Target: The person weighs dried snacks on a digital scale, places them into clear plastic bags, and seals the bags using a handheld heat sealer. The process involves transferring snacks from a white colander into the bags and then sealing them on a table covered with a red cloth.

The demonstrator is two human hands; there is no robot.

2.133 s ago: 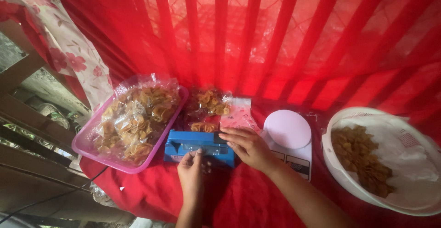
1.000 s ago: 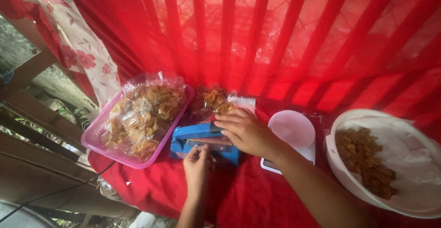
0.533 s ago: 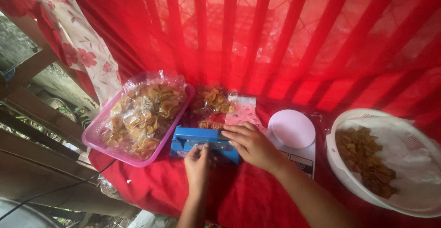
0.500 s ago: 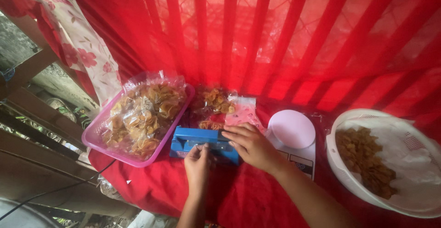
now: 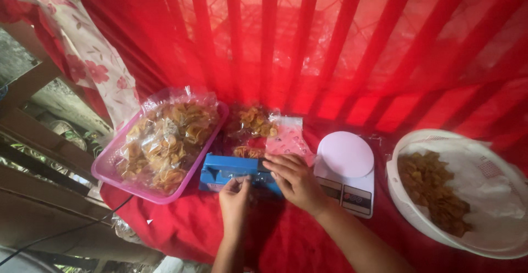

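A small home snack-packing stall is showing here: a table draped in red cloth (image 5: 181, 234), a pink tray (image 5: 104, 168) holding bagged chips, a blue bag sealer (image 5: 228, 169), a white kitchen scale (image 5: 346, 168), and a white basket (image 5: 407, 207) of loose chips are sitting before red striped fabric.

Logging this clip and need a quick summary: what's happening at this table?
A person works at a red-covered table. The right hand presses flat on a blue sealer, across which lies a clear snack bag. The left hand rests at the sealer's near edge. A pink tray of filled bags sits to the left. A white scale and a white basket of loose snacks sit to the right.
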